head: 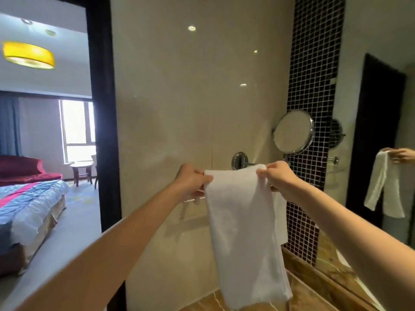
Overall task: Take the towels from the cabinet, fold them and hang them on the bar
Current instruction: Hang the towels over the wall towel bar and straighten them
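Bare left hand (192,179), bare right hand (281,179), both forearms uncovered up to the frame edge

Daylight floods through the bedroom window (77,131), which is blown out to white, and a yellow ceiling lamp (28,55) glows at the upper left. The bathroom side is softly and evenly lit. The glossy beige wall (190,97) carries small bright spot reflections and faint shadows lower down. The towel (242,221) shows little texture. Wide-angle distortion bows the dark door frame (101,108) and stretches the forearms (112,254) toward the lower edges. Detail is slightly soft throughout.
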